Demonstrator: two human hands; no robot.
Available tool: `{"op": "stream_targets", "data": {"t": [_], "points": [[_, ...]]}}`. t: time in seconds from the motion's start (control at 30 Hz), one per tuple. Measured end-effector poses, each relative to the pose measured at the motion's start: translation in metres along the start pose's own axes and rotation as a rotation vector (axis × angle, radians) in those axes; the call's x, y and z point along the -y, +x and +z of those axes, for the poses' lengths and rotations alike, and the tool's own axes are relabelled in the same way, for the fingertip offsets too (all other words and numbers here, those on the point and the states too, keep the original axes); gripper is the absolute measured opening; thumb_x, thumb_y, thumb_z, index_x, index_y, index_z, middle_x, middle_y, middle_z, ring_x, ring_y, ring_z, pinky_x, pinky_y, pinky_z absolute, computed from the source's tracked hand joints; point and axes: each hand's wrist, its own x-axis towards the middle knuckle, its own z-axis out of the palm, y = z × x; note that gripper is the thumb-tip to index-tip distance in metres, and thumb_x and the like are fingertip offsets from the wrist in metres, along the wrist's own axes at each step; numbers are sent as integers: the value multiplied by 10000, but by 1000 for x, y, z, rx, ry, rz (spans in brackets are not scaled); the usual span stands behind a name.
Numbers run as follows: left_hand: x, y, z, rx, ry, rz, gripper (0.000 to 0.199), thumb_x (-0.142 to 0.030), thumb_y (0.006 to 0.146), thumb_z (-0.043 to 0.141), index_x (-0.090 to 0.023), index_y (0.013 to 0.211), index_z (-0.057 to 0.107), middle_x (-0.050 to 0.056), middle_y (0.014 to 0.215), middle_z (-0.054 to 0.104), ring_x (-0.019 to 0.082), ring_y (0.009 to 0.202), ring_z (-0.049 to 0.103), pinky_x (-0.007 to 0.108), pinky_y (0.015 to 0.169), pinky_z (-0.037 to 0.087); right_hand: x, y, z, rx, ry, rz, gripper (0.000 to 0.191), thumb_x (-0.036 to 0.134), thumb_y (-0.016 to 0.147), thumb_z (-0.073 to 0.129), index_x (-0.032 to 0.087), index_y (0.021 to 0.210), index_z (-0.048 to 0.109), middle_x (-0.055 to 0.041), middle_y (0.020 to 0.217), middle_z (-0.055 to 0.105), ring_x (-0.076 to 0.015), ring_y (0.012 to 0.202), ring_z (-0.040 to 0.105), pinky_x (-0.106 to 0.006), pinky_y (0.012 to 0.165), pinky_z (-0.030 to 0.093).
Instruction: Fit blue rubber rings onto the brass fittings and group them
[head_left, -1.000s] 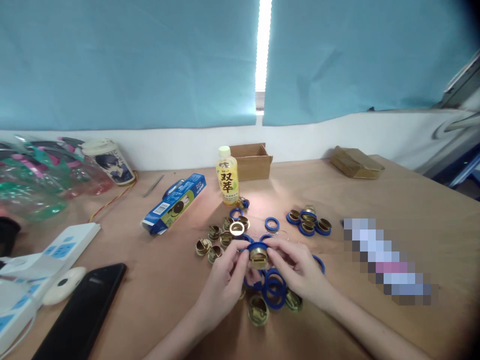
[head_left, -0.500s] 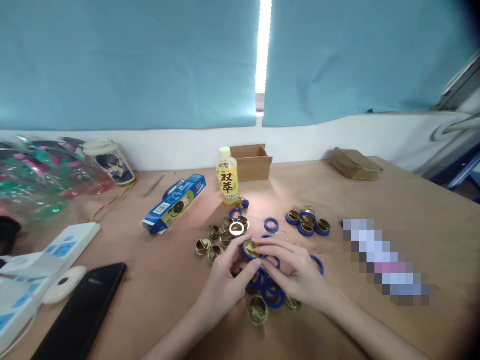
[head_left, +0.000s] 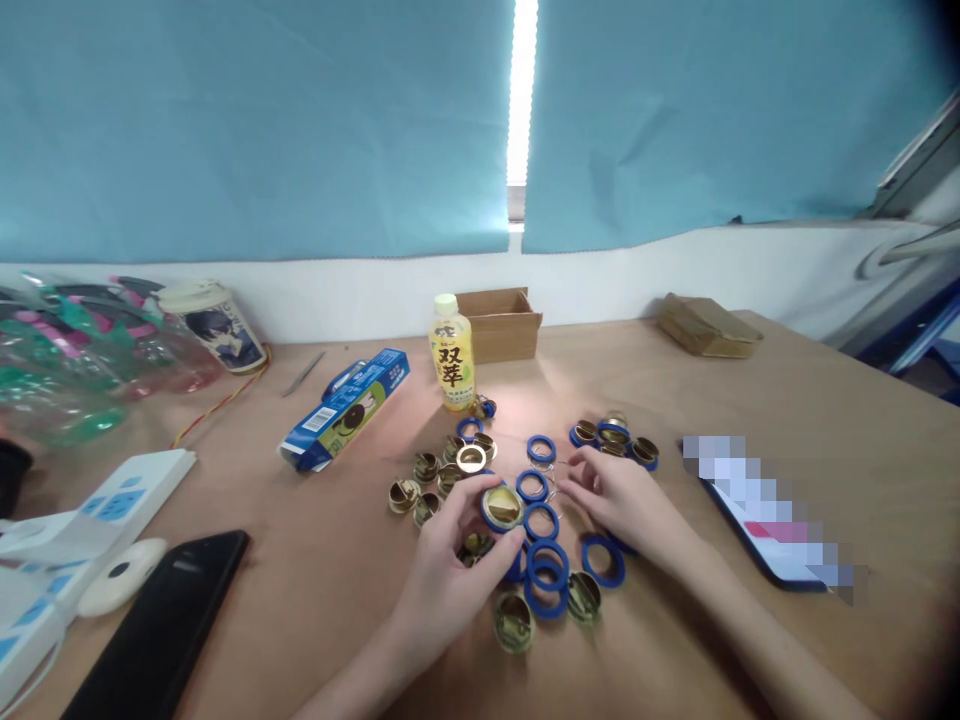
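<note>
My left hand (head_left: pixel 465 545) is closed round the edge of a round brass-coloured cap (head_left: pixel 503 505) with a blue ring (head_left: pixel 487 520) about its rim, hollow side up. My right hand (head_left: pixel 611 495) has thumb and forefinger pinched at a thin wire ring (head_left: pixel 551 487), just right of a column of loose blue rings (head_left: pixel 541 449); the fingertips partly hide the wire. More blue rings (head_left: pixel 547 580) overlap between the hands. Loose brass caps (head_left: pixel 514 622) lie nearer me, and several others (head_left: pixel 405 494) sit in a group left of the rings.
Several caps with blue rings (head_left: pixel 643 452) stand beyond my right hand. A yellow drink bottle (head_left: pixel 453 360), an open cardboard box (head_left: pixel 499 330) and a blue carton (head_left: pixel 345 410) are farther back. Phones lie at left (head_left: pixel 157 630) and right (head_left: pixel 750 520), with a power strip (head_left: pixel 112 500) at far left.
My right hand has left the cap and moved right to the wire rings. My left hand keeps hold of the cap, which is now in fuller view.
</note>
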Motion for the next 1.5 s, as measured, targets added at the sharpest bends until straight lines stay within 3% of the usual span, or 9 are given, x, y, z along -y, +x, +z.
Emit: {"op": "stream_targets", "data": {"t": [0.17,0.33,0.6,0.83,1.0,1.5], "points": [[-3,-2,0,33,57,12,333,-226,851,660,-226,1169,559,48,1033,734,210,942,696,271,779,568,8,-3,13,66,4,-120,118,202,846,625,197,961,599,-15,757,649,-190,660,608,-266,600,402],[-4,-3,0,46,54,24,324,-209,851,649,-225,1162,563,49,1028,733,207,924,707,283,800,575,8,-1,21,32,-20,-140,53,163,856,612,199,851,574,-18,757,632,-188,674,587,-272,611,406],[-1,-4,0,64,61,55,320,-197,866,635,-236,1174,558,41,1035,724,198,929,703,275,816,577,5,-1,33,32,-50,-157,149,131,898,519,200,766,507,-43,764,608,-200,698,570,-293,629,413],[-1,-4,0,70,68,51,321,-203,872,634,-241,1181,556,42,1044,723,197,932,702,280,827,575,6,-2,28,-10,-19,-180,97,126,897,509,196,830,510,-79,876,608,-228,803,581,-321,694,449],[0,-4,0,66,59,43,317,-191,864,639,-238,1170,567,44,1041,727,206,944,704,279,833,574,12,-3,23,41,59,-182,82,104,854,576,180,874,553,-78,884,615,-227,804,609,-316,690,475],[3,-4,-1,85,91,73,327,-180,882,607,-241,1195,531,36,1054,709,190,949,701,275,833,578,10,-4,29,12,69,-299,139,60,893,511,194,910,545,-69,942,578,-216,843,581,-309,721,462]]}}
